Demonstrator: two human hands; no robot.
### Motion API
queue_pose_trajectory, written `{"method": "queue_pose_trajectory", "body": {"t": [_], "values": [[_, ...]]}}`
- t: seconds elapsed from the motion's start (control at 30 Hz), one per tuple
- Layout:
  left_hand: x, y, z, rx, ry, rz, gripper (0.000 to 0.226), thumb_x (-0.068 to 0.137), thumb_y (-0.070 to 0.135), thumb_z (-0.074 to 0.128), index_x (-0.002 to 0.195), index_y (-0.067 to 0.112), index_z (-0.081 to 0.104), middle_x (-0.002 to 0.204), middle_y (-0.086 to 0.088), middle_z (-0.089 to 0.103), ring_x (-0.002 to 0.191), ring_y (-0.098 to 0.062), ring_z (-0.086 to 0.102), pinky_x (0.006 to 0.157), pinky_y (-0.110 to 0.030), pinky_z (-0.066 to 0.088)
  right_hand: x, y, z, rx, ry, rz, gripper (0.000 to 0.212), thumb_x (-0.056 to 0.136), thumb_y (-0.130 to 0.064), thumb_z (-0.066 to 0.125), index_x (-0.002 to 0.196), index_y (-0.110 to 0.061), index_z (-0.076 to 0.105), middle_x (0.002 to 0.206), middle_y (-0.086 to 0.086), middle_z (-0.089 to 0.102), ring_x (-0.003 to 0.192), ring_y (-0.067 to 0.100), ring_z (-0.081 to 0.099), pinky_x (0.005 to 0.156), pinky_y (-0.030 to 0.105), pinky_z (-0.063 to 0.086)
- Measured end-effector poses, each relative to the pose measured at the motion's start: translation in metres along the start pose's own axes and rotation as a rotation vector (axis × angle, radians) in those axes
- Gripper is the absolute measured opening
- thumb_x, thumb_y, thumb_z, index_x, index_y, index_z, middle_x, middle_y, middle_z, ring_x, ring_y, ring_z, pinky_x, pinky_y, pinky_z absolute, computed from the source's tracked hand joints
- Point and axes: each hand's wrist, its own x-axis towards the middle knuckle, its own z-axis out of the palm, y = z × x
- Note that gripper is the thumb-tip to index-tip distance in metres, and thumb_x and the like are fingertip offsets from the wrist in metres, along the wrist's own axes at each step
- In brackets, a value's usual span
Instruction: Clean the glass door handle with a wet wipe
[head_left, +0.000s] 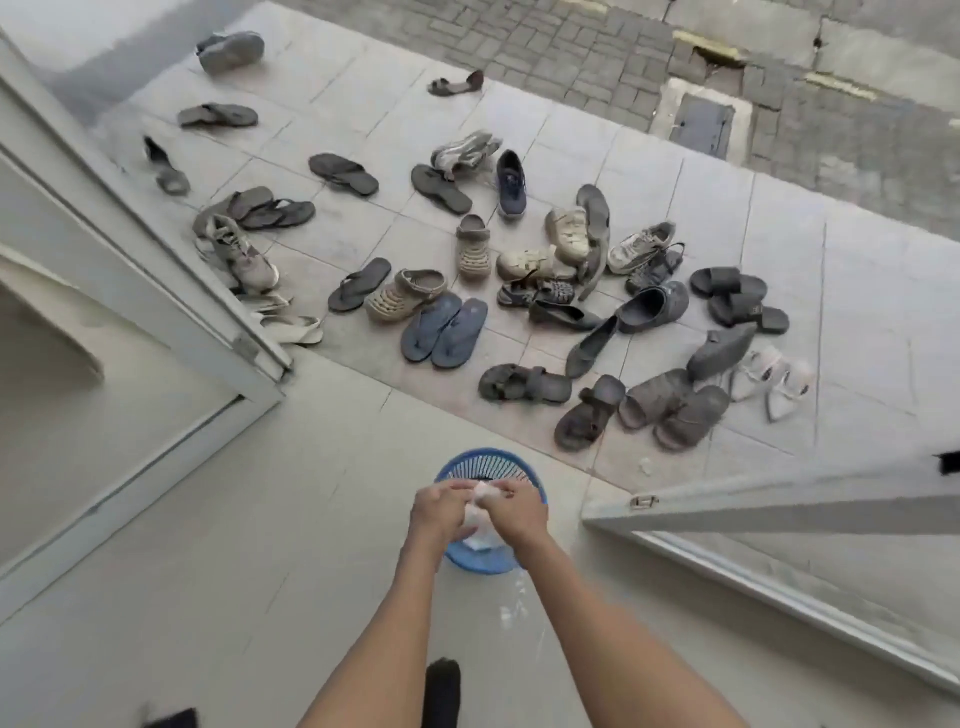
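A white wet wipe (480, 512) is bunched between both hands, low in the middle of the head view. My left hand (441, 512) grips its left side and my right hand (519, 512) pinches its right side at the top. Both hands hover directly above a blue plastic mesh basket (485, 462) standing on the floor. A white-framed glass door (779, 519) stands open at the lower right, and another door leaf (130, 312) is at the left. No door handle shows in this view.
Several shoes, sandals and flip-flops (519, 291) lie scattered over the tiled porch beyond the doorway. A small white scrap (645, 466) lies on the tile near the threshold. My dark-socked foot (441, 691) is at the bottom edge.
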Motion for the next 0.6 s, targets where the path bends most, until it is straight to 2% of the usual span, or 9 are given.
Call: {"method": "queue_pose_trajectory", "body": {"t": [0.07, 0.17, 0.23, 0.37, 0.47, 0.53, 0.6], "values": [[0.059, -0.044, 0.006, 0.055, -0.008, -0.019, 0.026, 0.09, -0.004, 0.057, 0.109, 0.003, 0.071, 0.11, -0.014, 0.067, 0.088, -0.024, 0.061, 0.068, -0.029, 0.057, 0.05, 0.042, 0.032, 0.033, -0.011, 0.075, 0.018, 0.078, -0.01, 0.074, 0.093, -0.02, 0.074, 0.098, 0.003, 0.072, 0.097, 0.022, 0.066, 0.082, 0.029, 0.048], [0.133, -0.098, 0.017, 0.036, 0.058, -0.062, 0.026, 0.089, 0.002, 0.059, 0.112, 0.005, 0.072, 0.112, -0.012, 0.07, 0.093, -0.023, 0.063, 0.091, -0.04, 0.056, 0.114, 0.099, 0.068, 0.079, -0.01, 0.17, 0.032, 0.078, -0.01, 0.074, 0.109, -0.017, 0.072, 0.105, 0.004, 0.07, 0.092, 0.017, 0.061, 0.083, 0.028, 0.048], [0.176, -0.125, 0.027, 0.018, 0.092, -0.069, 0.025, 0.087, 0.003, 0.059, 0.107, 0.008, 0.074, 0.114, -0.01, 0.071, 0.099, -0.023, 0.064, 0.098, -0.043, 0.053, 0.152, 0.132, 0.087, 0.101, -0.004, 0.213, 0.035, 0.078, -0.013, 0.074, 0.112, -0.018, 0.071, 0.103, 0.002, 0.068, 0.092, 0.018, 0.06, 0.085, 0.031, 0.051], [0.234, -0.16, 0.043, 0.034, 0.123, -0.068, 0.026, 0.088, 0.009, 0.058, 0.109, 0.011, 0.073, 0.118, -0.007, 0.071, 0.104, -0.019, 0.062, 0.099, -0.034, 0.05, 0.206, 0.177, 0.115, 0.227, 0.01, 0.311, 0.049, 0.079, -0.011, 0.071, 0.128, -0.015, 0.063, 0.12, 0.007, 0.066, 0.108, 0.024, 0.061, 0.096, 0.044, 0.055], [0.255, -0.172, 0.047, 0.011, 0.134, -0.086, 0.024, 0.087, 0.015, 0.057, 0.105, 0.016, 0.073, 0.118, -0.009, 0.07, 0.108, -0.026, 0.063, 0.101, -0.043, 0.051, 0.229, 0.191, 0.13, 0.353, 0.004, 0.369, 0.059, 0.081, -0.009, 0.069, 0.138, -0.015, 0.054, 0.132, 0.008, 0.06, 0.111, 0.024, 0.057, 0.096, 0.044, 0.055], [0.265, -0.179, 0.048, -0.023, 0.132, -0.113, 0.02, 0.087, 0.017, 0.055, 0.099, 0.019, 0.072, 0.115, -0.014, 0.07, 0.106, -0.029, 0.065, 0.098, -0.043, 0.053, 0.237, 0.196, 0.137, 0.381, -0.021, 0.381, 0.062, 0.083, -0.01, 0.068, 0.141, -0.016, 0.05, 0.139, 0.006, 0.055, 0.118, 0.025, 0.054, 0.099, 0.045, 0.052], [0.271, -0.184, 0.049, -0.048, 0.129, -0.144, 0.015, 0.086, 0.018, 0.055, 0.086, 0.022, 0.069, 0.099, -0.002, 0.071, 0.093, -0.02, 0.065, 0.088, -0.038, 0.054, 0.24, 0.197, 0.143, 0.377, -0.049, 0.392, 0.062, 0.084, -0.013, 0.068, 0.142, -0.017, 0.048, 0.143, 0.005, 0.052, 0.126, 0.027, 0.051, 0.102, 0.046, 0.05]]}}
